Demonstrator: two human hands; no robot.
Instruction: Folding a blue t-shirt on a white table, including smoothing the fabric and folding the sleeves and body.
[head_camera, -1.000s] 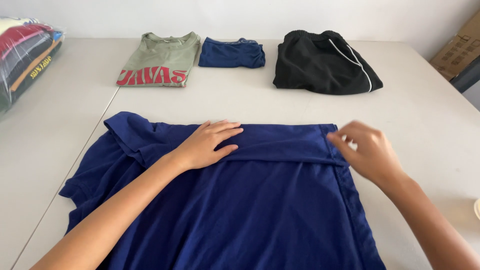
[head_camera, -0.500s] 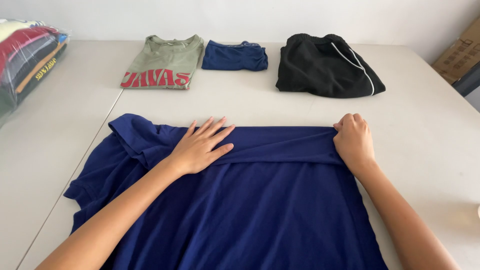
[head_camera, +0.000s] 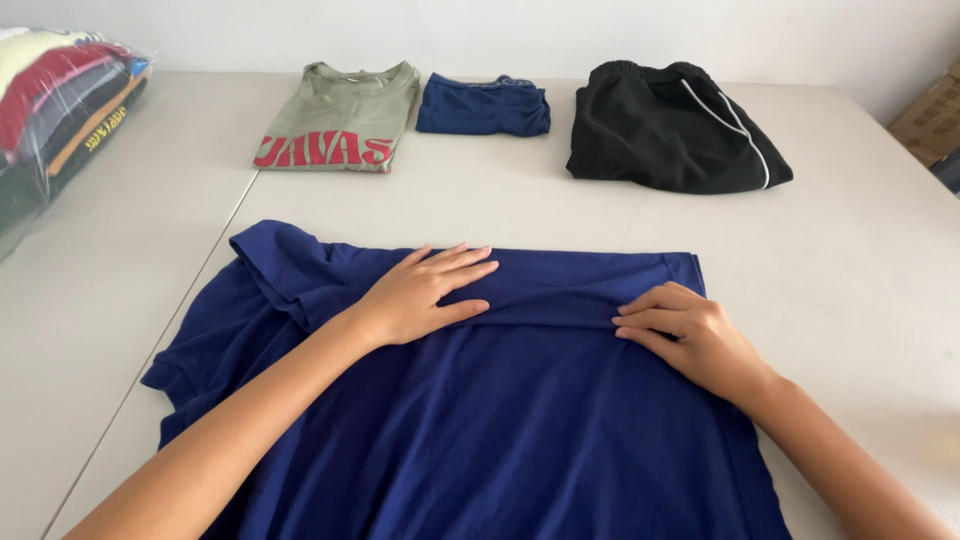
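Two hands lie flat, fingers together, on a navy blue shirt (head_camera: 500, 430) spread over the near part of a pale grey table (head_camera: 870, 270): left hand (head_camera: 425, 295) and right hand (head_camera: 690, 335) press its folded far edge. Farther off lie an olive t-shirt (head_camera: 340, 120), small blue folded garment (head_camera: 483, 105), black trousers (head_camera: 670, 125); bagged clothes (head_camera: 55, 110) far left, against a white wall (head_camera: 500, 30)

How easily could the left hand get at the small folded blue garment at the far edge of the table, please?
Probably yes: the left hand lies flat on the blue shirt, with bare table before the folded garment.
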